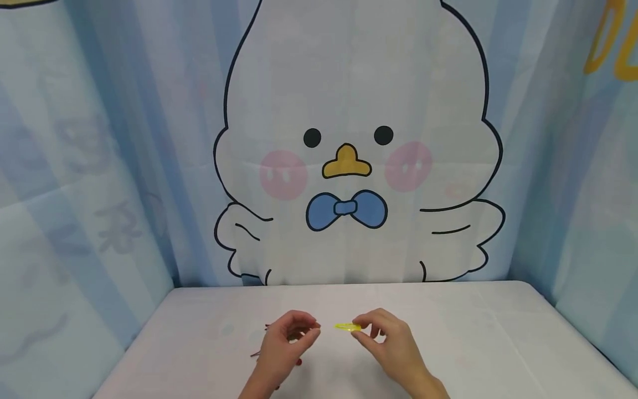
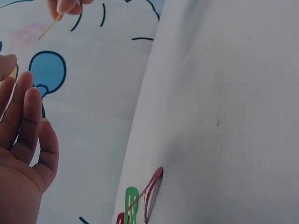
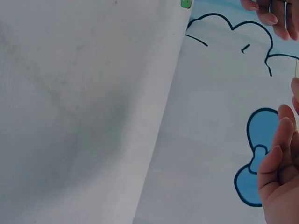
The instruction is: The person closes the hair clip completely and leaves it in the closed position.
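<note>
- The flat yellow plastic hair clip [image 1: 347, 327] is held above the table's near middle, level, its long axis running from 9 to 3 o'clock; its free end points at the left hand.
- The right hand [image 1: 386, 341] pinches the clip's 3 o'clock end between thumb and fingers [image 1: 366, 323]; the other fingers curl loosely below; in the left wrist view the clip shows only as a thin yellow sliver [image 2: 49, 29] under those fingertips.
- The left hand [image 1: 289, 343] hovers just beside the clip at its 9 o'clock side, apart from it; its fingers are curled and narrow, thumb near forefinger; whether it holds anything I cannot tell from the head view; the left wrist view shows its fingers [image 2: 25, 116] relaxed and bare.
- A small heap of coloured snap hair clips [image 2: 140, 203], dark red and green, lies on the table under and at 7 o'clock of the left hand; partly hidden in the head view.
- The white cloth-covered table [image 1: 473, 343] carries it all; behind, at 12 o'clock, hangs a blue backdrop with a white cartoon duck wearing a blue bow tie [image 1: 346, 209].
- Likely risks: the grip is only at one tip, so the clip may pivot or slip down; if sprung open, a snap clip could flick from the fingers; a low left wrist could scatter the heap.
</note>
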`<move>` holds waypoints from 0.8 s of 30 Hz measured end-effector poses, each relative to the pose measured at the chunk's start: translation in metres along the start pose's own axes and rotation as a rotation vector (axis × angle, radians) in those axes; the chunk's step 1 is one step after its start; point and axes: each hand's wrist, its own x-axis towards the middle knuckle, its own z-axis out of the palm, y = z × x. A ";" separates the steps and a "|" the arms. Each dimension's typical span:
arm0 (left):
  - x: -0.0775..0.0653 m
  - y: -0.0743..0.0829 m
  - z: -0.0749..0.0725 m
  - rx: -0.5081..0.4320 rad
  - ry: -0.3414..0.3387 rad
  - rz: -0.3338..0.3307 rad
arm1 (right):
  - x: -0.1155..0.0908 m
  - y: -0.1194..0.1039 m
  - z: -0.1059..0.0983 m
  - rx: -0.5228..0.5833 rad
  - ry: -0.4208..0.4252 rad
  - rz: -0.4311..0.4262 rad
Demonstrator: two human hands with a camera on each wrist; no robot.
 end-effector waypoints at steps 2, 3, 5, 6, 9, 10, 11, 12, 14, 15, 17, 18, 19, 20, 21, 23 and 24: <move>0.001 -0.002 -0.007 0.019 0.009 -0.010 | 0.000 0.003 -0.001 -0.002 0.004 0.017; 0.001 -0.003 -0.011 0.029 0.013 -0.017 | 0.001 0.005 -0.002 -0.003 0.001 0.030; 0.001 -0.006 -0.018 0.049 0.019 -0.023 | 0.001 0.009 -0.003 -0.006 -0.007 0.050; 0.001 -0.007 -0.023 0.058 0.020 -0.029 | 0.001 0.010 -0.004 -0.008 -0.015 0.063; -0.001 -0.012 -0.035 0.079 0.029 -0.044 | 0.001 0.016 -0.007 -0.015 -0.030 0.083; -0.001 -0.013 -0.039 0.086 0.035 -0.050 | 0.001 0.018 -0.008 -0.017 -0.029 0.080; -0.001 -0.014 -0.042 0.094 0.043 -0.056 | 0.001 0.021 -0.010 -0.018 -0.029 0.076; -0.002 -0.015 -0.046 0.104 0.051 -0.061 | 0.001 0.023 -0.011 -0.022 -0.025 0.065; -0.002 -0.017 -0.053 0.118 0.068 -0.070 | 0.002 0.029 -0.014 -0.026 -0.020 0.038; -0.002 -0.018 -0.056 0.123 0.076 -0.075 | 0.002 0.032 -0.016 -0.030 -0.018 0.026; -0.002 -0.020 -0.062 0.142 0.090 -0.081 | 0.002 0.037 -0.019 -0.038 -0.022 0.028; -0.002 -0.021 -0.065 0.152 0.095 -0.087 | 0.002 0.039 -0.021 -0.045 -0.029 0.039; -0.001 -0.023 -0.068 0.161 0.099 -0.093 | 0.003 0.041 -0.023 -0.048 -0.040 0.059; -0.001 -0.024 -0.071 0.179 0.102 -0.099 | 0.003 0.042 -0.025 -0.055 -0.054 0.084; -0.001 -0.026 -0.073 0.199 0.106 -0.106 | 0.004 0.043 -0.026 -0.059 -0.074 0.117; 0.000 -0.029 -0.078 0.239 0.110 -0.128 | 0.005 0.045 -0.029 -0.067 -0.122 0.199; 0.000 -0.030 -0.081 0.257 0.110 -0.139 | 0.006 0.046 -0.031 -0.072 -0.148 0.241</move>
